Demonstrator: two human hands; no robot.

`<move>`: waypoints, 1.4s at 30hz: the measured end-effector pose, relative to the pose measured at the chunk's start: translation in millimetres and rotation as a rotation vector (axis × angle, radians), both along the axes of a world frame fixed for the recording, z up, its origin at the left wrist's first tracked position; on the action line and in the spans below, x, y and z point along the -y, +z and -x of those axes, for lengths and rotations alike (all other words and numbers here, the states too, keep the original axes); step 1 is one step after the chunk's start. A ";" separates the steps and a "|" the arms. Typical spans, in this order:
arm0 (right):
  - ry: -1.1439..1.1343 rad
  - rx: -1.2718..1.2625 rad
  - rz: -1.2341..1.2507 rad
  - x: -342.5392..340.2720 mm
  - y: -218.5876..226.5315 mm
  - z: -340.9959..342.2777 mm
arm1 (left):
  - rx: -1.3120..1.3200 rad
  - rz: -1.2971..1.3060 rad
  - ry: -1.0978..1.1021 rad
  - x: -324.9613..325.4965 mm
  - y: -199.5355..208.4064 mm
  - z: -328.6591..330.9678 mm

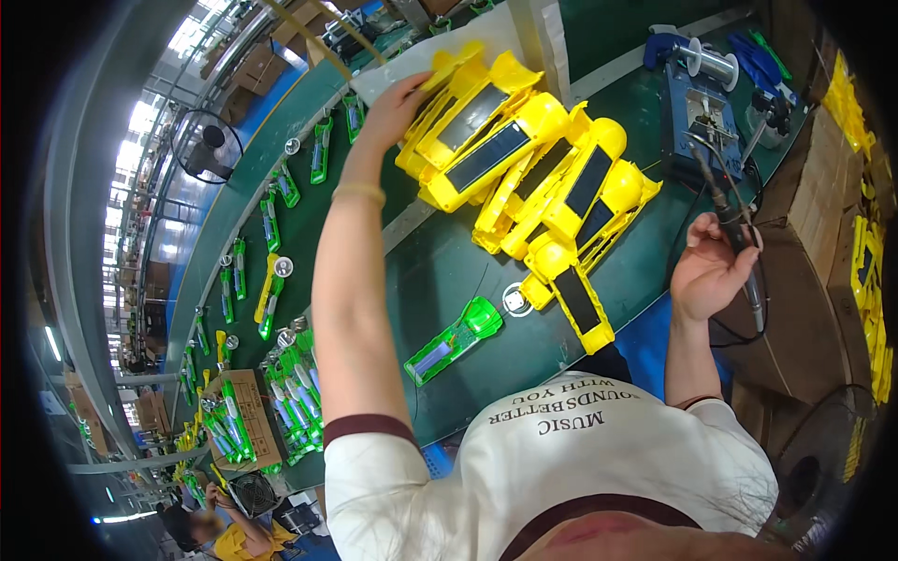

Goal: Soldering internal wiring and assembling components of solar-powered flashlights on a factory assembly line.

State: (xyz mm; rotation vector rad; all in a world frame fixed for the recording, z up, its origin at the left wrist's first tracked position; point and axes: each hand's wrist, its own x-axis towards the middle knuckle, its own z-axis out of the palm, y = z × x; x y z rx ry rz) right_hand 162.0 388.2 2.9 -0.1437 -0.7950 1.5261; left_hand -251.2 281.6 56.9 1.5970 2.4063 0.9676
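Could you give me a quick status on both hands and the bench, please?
Left hand reaching onto yellow flashlight pile. Right hand gripping soldering iron. Green flashlight lies apart on belt.
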 end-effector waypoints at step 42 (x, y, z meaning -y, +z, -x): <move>0.297 0.170 -0.232 57.6 -20.7 63.8 | -0.456 0.452 -0.138 272.6 -19.1 -174.3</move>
